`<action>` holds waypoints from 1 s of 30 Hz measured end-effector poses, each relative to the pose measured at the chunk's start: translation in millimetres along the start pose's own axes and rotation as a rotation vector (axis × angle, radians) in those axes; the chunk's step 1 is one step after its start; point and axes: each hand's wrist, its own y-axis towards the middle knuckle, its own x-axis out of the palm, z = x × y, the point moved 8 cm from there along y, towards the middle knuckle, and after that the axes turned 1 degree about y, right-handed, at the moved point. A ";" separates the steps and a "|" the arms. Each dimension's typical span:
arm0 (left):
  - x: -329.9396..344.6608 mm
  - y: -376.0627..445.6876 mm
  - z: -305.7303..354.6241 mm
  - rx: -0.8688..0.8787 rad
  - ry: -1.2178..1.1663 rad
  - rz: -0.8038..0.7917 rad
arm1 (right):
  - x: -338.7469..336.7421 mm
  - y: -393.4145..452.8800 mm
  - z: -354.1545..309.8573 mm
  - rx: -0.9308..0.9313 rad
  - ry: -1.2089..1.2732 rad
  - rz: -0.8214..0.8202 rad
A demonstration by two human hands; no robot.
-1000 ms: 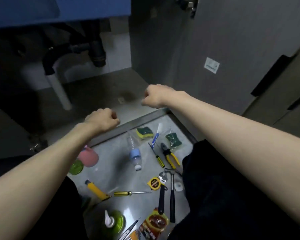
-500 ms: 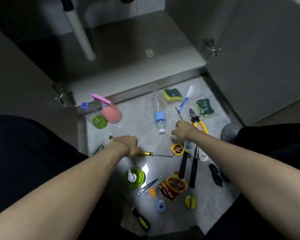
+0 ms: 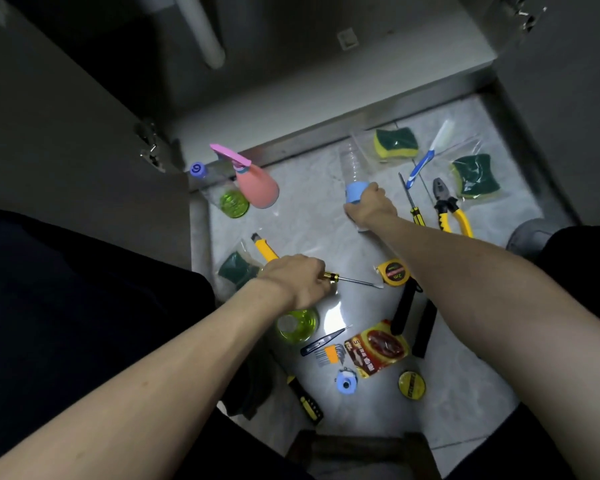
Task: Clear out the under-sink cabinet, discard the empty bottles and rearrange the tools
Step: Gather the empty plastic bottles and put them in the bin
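Half a second ago both hands were only reaching down over the floor; now each one has taken a thing. The left hand [image 3: 297,278] is closed around the handle of the yellow screwdriver [image 3: 347,279], whose thin shaft points right toward the tape measure [image 3: 394,273]. The right hand [image 3: 371,204], which before was near the pliers [image 3: 449,209], has moved to the clear plastic bottle [image 3: 353,168] and grips it at the blue label, near the cap end. The bottle lies on the floor tile [image 3: 312,230] in front of the open cabinet [image 3: 291,74], its bottom pointing toward the cabinet edge. The pink spray bottle [image 3: 257,187] and the sponges [image 3: 395,143] lie as before.
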 end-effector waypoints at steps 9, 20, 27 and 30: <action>35.7 15.0 43.5 0.097 0.035 -0.048 | -27.5 -50.4 50.6 -0.039 0.194 0.025; 148.8 50.1 100.2 0.048 -0.127 -0.096 | -67.4 -174.3 210.3 0.253 0.128 0.188; 168.1 50.0 94.9 -0.054 -0.257 -0.103 | -61.0 -179.4 192.2 0.238 0.166 0.164; 152.3 49.6 87.3 -0.078 -0.267 -0.084 | -75.5 -168.9 156.3 0.172 0.262 0.197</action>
